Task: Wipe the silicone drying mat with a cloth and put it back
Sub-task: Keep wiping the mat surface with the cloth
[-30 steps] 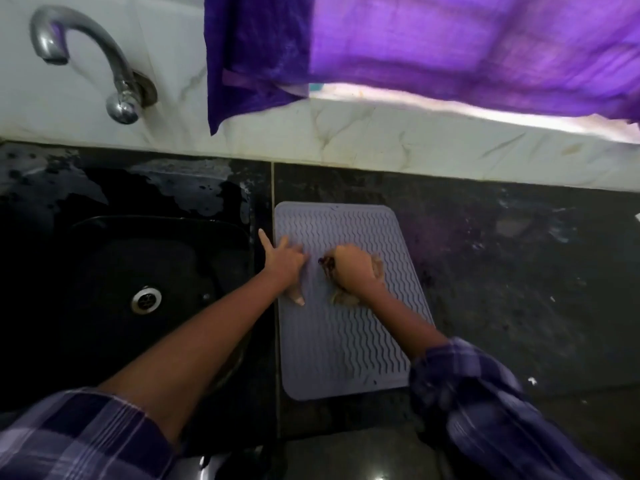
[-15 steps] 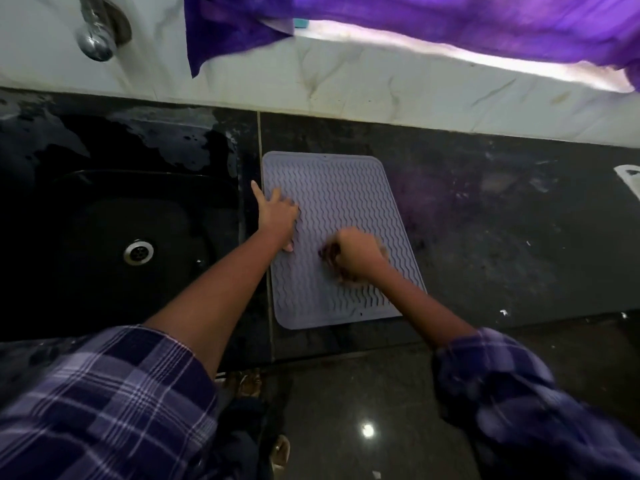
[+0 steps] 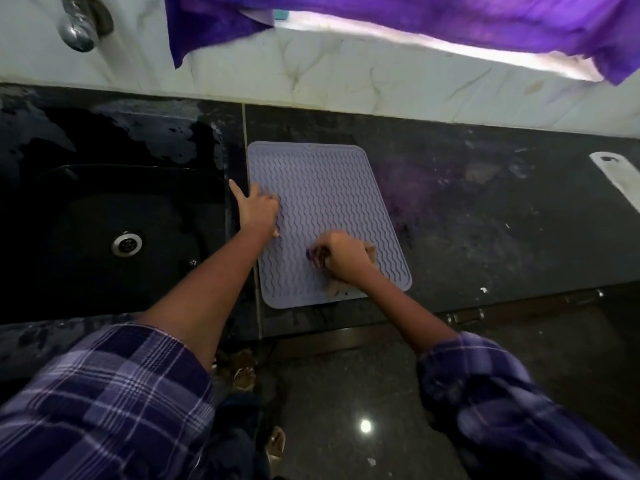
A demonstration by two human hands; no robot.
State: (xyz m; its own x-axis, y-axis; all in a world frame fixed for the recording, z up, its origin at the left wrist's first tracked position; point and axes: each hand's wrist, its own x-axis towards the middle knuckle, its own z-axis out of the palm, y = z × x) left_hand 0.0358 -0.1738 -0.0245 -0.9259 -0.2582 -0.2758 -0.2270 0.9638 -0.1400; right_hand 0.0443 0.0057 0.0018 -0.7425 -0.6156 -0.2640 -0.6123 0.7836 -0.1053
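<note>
Grey silicone mat [image 3: 322,188] lies under both hands: left hand [image 3: 259,211] pressing flat, right hand [image 3: 343,254] gripping cloth [image 3: 370,252].

- A black sink [image 3: 104,188] is set into the left of the dark stone worktop [image 3: 485,216], with a round metal drain [image 3: 127,243] in its basin.
- A chrome tap [image 3: 81,26] juts from the white marble wall [image 3: 346,74].
- A purple curtain [image 3: 450,19] hangs above.
- A white object [image 3: 620,178] lies at the worktop's far right edge.
- Glossy dark floor [image 3: 346,410] lies below.

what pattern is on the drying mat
Wavy raised ridges on a plain lavender-grey drying mat, clearest in the head view.
</note>
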